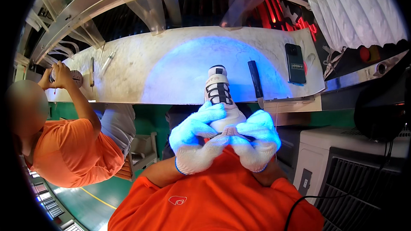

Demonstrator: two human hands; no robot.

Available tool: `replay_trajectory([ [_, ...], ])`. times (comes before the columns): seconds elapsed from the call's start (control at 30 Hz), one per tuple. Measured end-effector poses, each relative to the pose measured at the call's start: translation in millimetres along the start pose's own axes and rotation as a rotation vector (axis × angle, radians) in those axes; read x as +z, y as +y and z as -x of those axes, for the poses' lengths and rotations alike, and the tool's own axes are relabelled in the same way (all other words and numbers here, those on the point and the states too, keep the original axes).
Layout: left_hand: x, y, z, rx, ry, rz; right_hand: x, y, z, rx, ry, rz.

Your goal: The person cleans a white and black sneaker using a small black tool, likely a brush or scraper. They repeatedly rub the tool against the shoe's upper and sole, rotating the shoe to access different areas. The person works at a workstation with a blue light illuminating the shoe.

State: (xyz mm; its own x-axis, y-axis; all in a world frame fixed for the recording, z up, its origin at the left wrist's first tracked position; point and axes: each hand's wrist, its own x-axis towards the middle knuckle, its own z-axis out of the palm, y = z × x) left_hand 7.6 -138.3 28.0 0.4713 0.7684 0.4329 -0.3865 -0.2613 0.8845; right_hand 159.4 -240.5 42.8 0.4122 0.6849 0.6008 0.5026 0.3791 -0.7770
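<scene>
One shoe, white with black lacing, is located at the centre of the head view, at the front edge of the workbench, toe directed toward the lower edge. The white-gloved left hand clasps the left side of the toe end, fingers bent over the upper. The white-gloved right hand clasps the right side of the toe end, fingers curled. Both grips press on the shoe; contact on its underside is hidden. Blue light covers both hands and the central workbench area. A black-handled tool lies right of the shoe. A dark phone lies farther right. A white pen-shaped item and a narrow brown stick lie at the left. Beyond them, an orange-clad co-worker holds a grey item. A white ribbed duct occupies the upper right.
</scene>
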Motion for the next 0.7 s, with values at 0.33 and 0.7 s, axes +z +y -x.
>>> replay_trajectory([
  [0.33, -31.1, 5.1, -9.9, -0.165, -0.196, 0.072, 17.9, -0.9, 21.7, 0.304, 0.110, -0.066],
  [0.7, -52.1, 14.3, -22.0, -0.494, -0.250, 0.183, 31.0, -14.7, -4.4, 0.066, 0.010, 0.056],
])
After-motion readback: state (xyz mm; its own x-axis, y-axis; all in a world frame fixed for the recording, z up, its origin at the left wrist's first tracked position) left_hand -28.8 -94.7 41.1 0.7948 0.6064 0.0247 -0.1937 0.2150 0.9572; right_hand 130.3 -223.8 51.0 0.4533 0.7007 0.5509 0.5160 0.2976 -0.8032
